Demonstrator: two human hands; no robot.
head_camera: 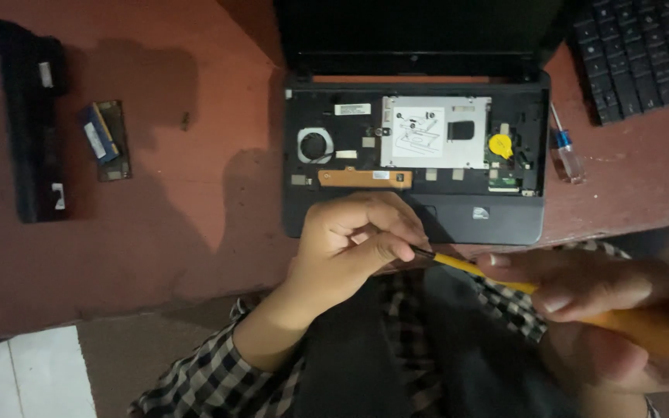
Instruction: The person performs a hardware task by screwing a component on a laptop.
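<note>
From the head camera, I look down on a reddish-brown table (195, 224) in dim light, its near edge running just above my lap. My right hand (605, 310) is closed around the handle of a yellow screwdriver (497, 277), which lies slanted toward the left, its dark tip reaching my other hand. My left hand (354, 244) is curled, thumb and forefinger pinched together right at that tip; whether something small sits between them I cannot tell.

Just beyond my left hand lies an opened black laptop (416, 209), keyboard removed, showing a silver drive cover (435, 131), a round fan opening (315, 145) and a yellow coin cell (501, 145). The detached keyboard (636, 54) rests at the far right corner, with a small blue-handled screwdriver (565, 151) between it and the laptop. Well to the left lie a long black battery pack (32, 120) and, beside it, a memory module (106, 139). Pale floor tile (25, 371) shows at lower left, below the table.
</note>
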